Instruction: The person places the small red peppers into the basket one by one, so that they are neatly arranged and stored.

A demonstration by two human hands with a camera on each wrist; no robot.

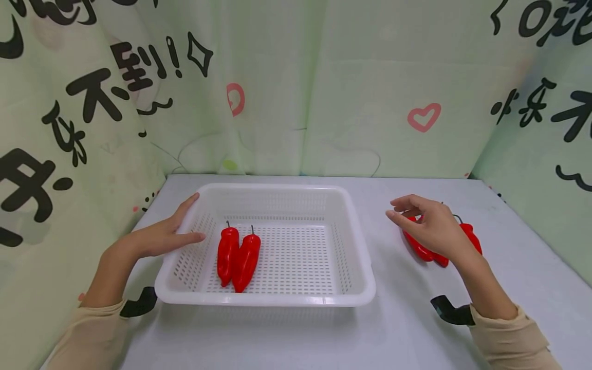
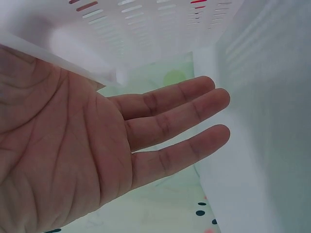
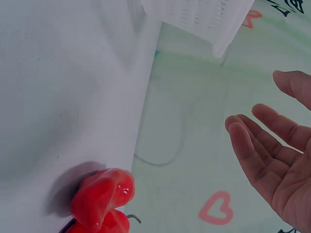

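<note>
Two shiny red peppers (image 1: 239, 259) with dark stems lie side by side in the left half of a white perforated plastic basket (image 1: 296, 299). At its left rim, my left hand (image 1: 159, 237) holds the basket, thumb over the edge. In the left wrist view, three fingers (image 2: 170, 119) stretch out straight outside the basket wall. My right hand (image 1: 427, 226) hovers above more red peppers (image 1: 423, 252) to the right of the basket, partly hiding them. Its fingers are loosely bent and hold nothing; the right wrist view shows a gap between it and the peppers (image 3: 104, 196).
A white table (image 1: 296, 339) lies under everything. Light green curtains (image 1: 351, 92) with black lettering and pink hearts enclose its back and both sides. Black straps (image 1: 453, 311) show at both wrists, by beige sleeves (image 1: 511, 339).
</note>
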